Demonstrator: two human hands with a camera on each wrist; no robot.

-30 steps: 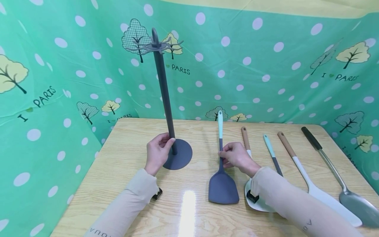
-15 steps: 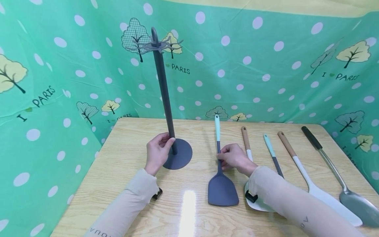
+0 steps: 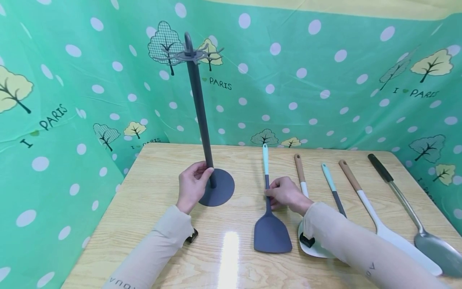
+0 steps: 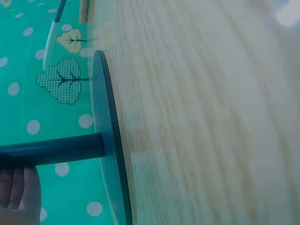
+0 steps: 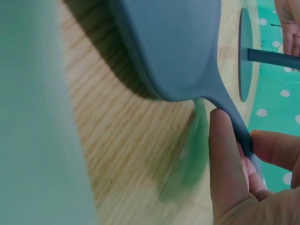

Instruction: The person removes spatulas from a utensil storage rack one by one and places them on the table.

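Observation:
My left hand (image 3: 194, 186) holds the lower pole of a dark grey utensil stand (image 3: 200, 108), just above its round base. The stand is upright, with a ring of hooks at the top. My right hand (image 3: 286, 194) pinches the neck of a dark grey spatula (image 3: 272, 235) with a mint handle end. In the right wrist view, thumb and fingers lie on both sides of the spatula neck (image 5: 232, 115), and a shadow shows beside the blade. The left wrist view shows the stand's base (image 4: 108, 136) on the table and the pole against the fingers.
Right of the spatula lie a white turner (image 3: 314, 251) with a brown handle, a mint-handled utensil (image 3: 328, 176) partly under my right sleeve, a white spatula (image 3: 404, 249) and a metal ladle-like spoon (image 3: 436, 251). A patterned green curtain (image 3: 306, 100) stands behind the wooden table (image 3: 151, 168).
My right hand has brought the spatula slightly down and toward me, its handle tip dropping in the head view. The left hand and the stand have stayed in place.

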